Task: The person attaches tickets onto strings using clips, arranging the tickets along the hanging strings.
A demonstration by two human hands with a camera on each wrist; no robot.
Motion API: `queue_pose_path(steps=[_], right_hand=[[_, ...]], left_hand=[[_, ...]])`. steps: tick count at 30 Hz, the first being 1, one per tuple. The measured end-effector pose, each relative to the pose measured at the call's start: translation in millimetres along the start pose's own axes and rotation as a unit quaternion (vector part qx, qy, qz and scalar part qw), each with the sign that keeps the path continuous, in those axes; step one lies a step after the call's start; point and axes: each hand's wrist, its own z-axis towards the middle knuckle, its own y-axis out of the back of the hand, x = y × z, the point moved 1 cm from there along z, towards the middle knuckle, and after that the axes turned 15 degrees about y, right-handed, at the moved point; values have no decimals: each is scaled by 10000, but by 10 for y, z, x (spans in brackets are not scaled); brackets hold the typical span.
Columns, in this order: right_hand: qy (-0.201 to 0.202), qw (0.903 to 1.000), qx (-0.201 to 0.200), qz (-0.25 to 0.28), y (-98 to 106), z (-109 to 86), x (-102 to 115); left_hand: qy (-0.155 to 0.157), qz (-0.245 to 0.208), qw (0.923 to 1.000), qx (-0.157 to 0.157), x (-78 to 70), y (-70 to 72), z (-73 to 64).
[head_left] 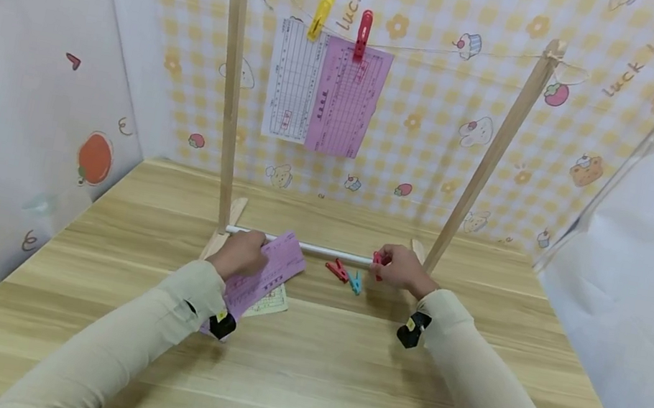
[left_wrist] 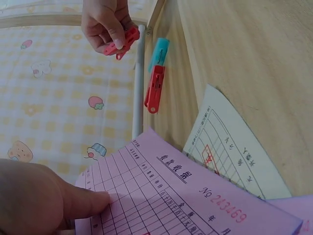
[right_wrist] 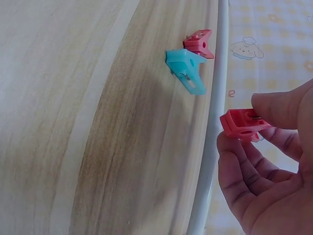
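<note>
Currently, counted from the middle of the head view, a held pink receipt is pinched near its edge by the left hand at 8 o'clock; the thumb is laid on it, while the other fingers are mostly hidden. At 4 o'clock, a held red clip is gripped between thumb and forefinger of the right hand, the remaining fingers being bent. The pink paper could be creased if it is pinched too hard. The cream receipt at 7 o'clock, partly covered by it, could be dragged along. The string, if pulled, could be shaken, and the hung receipts near 12 o'clock loosened. No container is seen; a loose red clip and a turquoise clip are laid directly on the worktop at 5 o'clock.
</note>
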Motion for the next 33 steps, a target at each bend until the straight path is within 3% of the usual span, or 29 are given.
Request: queue_pose_path(steps=[11, 33], right_hand=[[-7, 10000, -61, 74, 98, 11, 46], [379, 9991, -167, -120, 205, -6, 221]], left_hand=[[-388, 191, 9989, -155, -124, 128, -7], [-484, -60, 9986, -180, -325, 213, -7]])
